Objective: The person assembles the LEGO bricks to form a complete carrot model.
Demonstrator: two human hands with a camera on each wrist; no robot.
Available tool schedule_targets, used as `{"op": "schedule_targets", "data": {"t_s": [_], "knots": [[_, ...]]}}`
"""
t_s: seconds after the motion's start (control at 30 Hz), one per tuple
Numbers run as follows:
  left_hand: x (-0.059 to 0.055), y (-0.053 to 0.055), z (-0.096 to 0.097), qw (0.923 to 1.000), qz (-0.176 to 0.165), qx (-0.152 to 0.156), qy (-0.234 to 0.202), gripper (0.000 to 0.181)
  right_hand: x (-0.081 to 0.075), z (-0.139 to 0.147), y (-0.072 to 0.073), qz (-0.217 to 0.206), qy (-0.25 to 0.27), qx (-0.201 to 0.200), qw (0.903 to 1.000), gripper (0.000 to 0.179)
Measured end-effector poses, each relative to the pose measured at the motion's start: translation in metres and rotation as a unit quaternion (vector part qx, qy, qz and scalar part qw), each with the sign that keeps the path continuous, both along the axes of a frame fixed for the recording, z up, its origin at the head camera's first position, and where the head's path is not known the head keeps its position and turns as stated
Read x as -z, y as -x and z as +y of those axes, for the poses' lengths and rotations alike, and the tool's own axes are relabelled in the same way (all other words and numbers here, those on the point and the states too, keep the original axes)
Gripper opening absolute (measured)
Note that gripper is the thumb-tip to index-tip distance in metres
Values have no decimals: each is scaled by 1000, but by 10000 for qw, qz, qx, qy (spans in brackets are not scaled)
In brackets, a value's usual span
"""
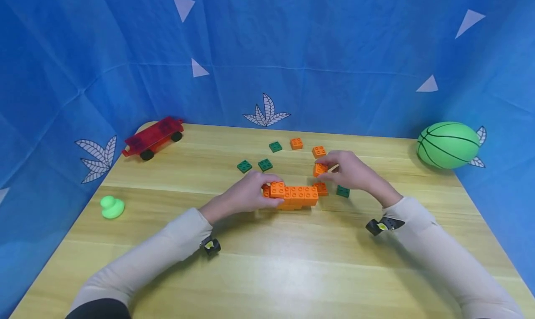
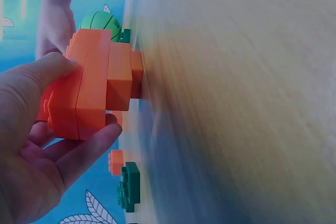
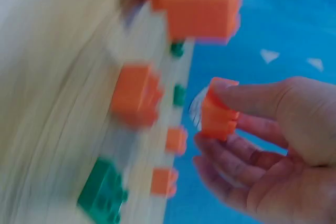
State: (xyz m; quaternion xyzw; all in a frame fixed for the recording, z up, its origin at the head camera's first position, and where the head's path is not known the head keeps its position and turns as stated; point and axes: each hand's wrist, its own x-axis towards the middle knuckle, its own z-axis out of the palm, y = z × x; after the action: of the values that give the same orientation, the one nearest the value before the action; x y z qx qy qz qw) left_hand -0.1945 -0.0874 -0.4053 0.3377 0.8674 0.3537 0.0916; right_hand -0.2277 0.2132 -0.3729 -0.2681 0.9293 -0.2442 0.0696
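Note:
Several orange toy bricks are joined into one stepped assembly (image 1: pixel 297 195), wider at the top than at its base. My left hand (image 1: pixel 255 191) grips its left end, thumb on the near side and fingers on the far side, as the left wrist view shows. One raised brick (image 1: pixel 277 189) tops that end. To the right, my right hand (image 1: pixel 350 169) pinches a single orange brick (image 3: pixel 219 109) between thumb and fingers, held above the table. Below it lie a loose orange brick (image 3: pixel 135 95) and a green brick (image 3: pixel 102 192).
Behind the assembly lie green bricks (image 1: pixel 265 165) and orange bricks (image 1: pixel 296 143). A red skateboard-like toy (image 1: pixel 153 137) stands at the back left, a light green knobbed object (image 1: pixel 112 207) at the left. A green ball (image 1: pixel 448 145) sits at the back right, before a blue curtain (image 1: pixel 334 54).

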Motion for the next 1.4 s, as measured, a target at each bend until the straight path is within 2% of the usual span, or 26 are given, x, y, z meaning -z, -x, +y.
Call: {"op": "schedule_targets", "data": {"t_s": [0.1, 0.23, 0.37, 0.53, 0.67, 0.97, 1.23, 1.4], "knots": [[0, 1, 0, 10000, -47, 21, -3, 34, -6, -13, -9, 71, 455, -374, 9982, 45], [0, 2, 0, 9998, -193, 42, -37, 34, -10, -27, -22, 57, 813, -543, 9952, 42], [-1, 3, -1, 9993, -349, 35, -89, 34, -8, -39, -32, 146, 981, -620, 9931, 34], [-2, 4, -2, 9990, -438, 28, -130, 34, -1, -49, -40, 507, 1060, -922, 9888, 29], [-2, 4, -2, 9987, -484, 13, -162, 33, 3, -53, -43, 653, 1110, -1016, 9864, 27], [-2, 4, -2, 9985, -532, 1, -162, 34, 6, -54, -44, 606, 1180, -743, 9884, 30], [-4, 5, -1, 9981, -602, -13, -162, 35, 7, -54, -44, 689, 1343, -836, 9850, 27], [-5, 5, -1, 9982, -580, -37, -151, 35, 6, -55, -42, 572, 1276, -851, 9865, 26]]}}
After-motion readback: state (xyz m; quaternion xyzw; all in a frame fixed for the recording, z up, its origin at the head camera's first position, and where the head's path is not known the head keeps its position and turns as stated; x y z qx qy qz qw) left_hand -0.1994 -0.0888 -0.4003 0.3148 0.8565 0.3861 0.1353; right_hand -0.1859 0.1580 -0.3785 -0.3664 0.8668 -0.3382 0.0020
